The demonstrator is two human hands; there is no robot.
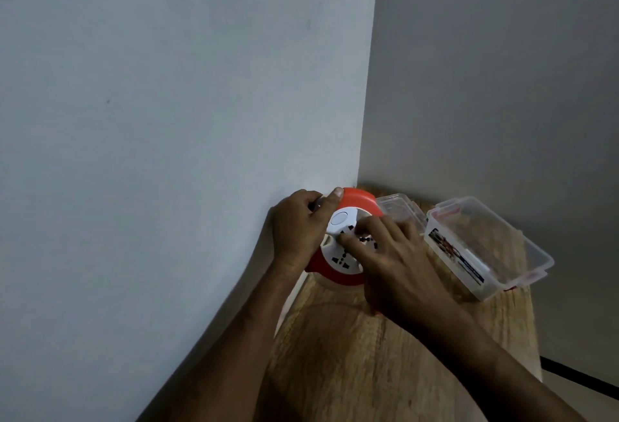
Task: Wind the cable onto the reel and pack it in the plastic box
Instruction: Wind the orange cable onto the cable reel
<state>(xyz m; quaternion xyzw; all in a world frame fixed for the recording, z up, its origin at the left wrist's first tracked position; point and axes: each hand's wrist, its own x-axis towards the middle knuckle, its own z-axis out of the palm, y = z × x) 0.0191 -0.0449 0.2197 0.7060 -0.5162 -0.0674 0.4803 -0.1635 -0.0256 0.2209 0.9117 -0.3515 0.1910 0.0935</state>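
Left hand gripping the far-left rim of the round orange-and-white plastic cable reel, thumb hooked over the orange top edge, fingers curled around the side against the wall. Right hand pressing on the reel's white socket face, fingers bent, fingertips on the black socket holes. Reel at lower centre of frame, on light wooden tabletop. Cable itself hard to make out. Clear rectangular plastic box lying open just right of reel, clear lid behind reel. Pale walls filling upper frame.
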